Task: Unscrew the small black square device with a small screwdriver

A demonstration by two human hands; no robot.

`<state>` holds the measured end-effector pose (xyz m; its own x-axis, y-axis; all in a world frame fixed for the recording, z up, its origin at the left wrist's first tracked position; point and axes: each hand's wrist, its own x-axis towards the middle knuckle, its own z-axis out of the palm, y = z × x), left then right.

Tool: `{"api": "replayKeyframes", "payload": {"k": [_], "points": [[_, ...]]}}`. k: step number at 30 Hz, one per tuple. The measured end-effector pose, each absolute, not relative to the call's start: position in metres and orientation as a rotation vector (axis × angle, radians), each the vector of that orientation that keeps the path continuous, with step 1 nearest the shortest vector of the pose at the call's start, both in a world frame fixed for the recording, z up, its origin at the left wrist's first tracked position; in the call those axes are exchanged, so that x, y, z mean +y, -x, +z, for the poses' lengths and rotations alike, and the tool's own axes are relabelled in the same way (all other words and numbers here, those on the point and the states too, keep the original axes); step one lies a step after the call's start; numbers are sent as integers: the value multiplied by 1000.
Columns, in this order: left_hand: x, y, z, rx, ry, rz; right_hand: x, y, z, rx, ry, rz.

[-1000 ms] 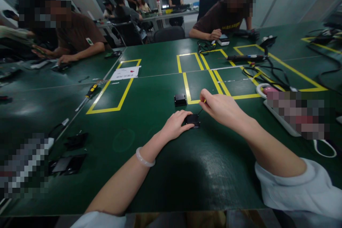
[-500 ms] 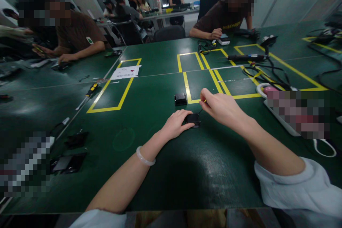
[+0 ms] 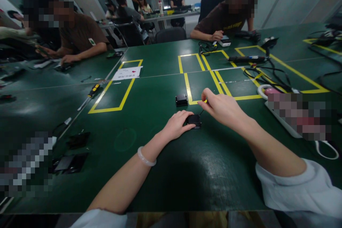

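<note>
My left hand (image 3: pixel 177 124) grips a small black box-shaped part (image 3: pixel 194 121) on the green table, thumb along its near side and fingers at its far left. A thin dark tool (image 3: pixel 201 112) rises at a slant from the part's right corner into my right hand (image 3: pixel 213 101). The fingers of that hand are pinched around its upper end, which they hide, so its exact kind does not show. Just beyond lies a second, similar black part (image 3: pixel 181 99), touched by neither hand.
A yellow-and-black screwdriver (image 3: pixel 93 91) lies at left, near a paper sheet (image 3: pixel 127 73). Black pieces (image 3: pixel 71 162) rest at lower left. On the right are cables (image 3: pixel 280 74), a tape roll (image 3: pixel 263 91) and a black pen-shaped tool (image 3: pixel 247 59). People sit across the table (image 3: pixel 157 89).
The whole view has shifted slightly. My right hand's fingers have turned a little around the thin tool; my left hand keeps its grip on the black part.
</note>
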<state>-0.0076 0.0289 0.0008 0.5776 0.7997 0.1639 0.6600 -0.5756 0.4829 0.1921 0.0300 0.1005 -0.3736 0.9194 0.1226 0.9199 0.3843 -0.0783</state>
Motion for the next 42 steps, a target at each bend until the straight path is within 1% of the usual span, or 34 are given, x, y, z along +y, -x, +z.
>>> {"api": "replayKeyframes", "payload": {"k": [5, 15, 21, 42], "points": [[29, 7, 0, 1198, -2438, 512, 31, -191, 101, -2505, 1721, -39], [29, 8, 0, 1184, -2435, 523, 31, -194, 101, -2480, 1642, 79], [29, 8, -1, 1189, -2433, 520, 31, -194, 101, -2504, 1673, 31], [29, 8, -3, 1186, -2436, 534, 31, -195, 100, -2478, 1637, 44]]}}
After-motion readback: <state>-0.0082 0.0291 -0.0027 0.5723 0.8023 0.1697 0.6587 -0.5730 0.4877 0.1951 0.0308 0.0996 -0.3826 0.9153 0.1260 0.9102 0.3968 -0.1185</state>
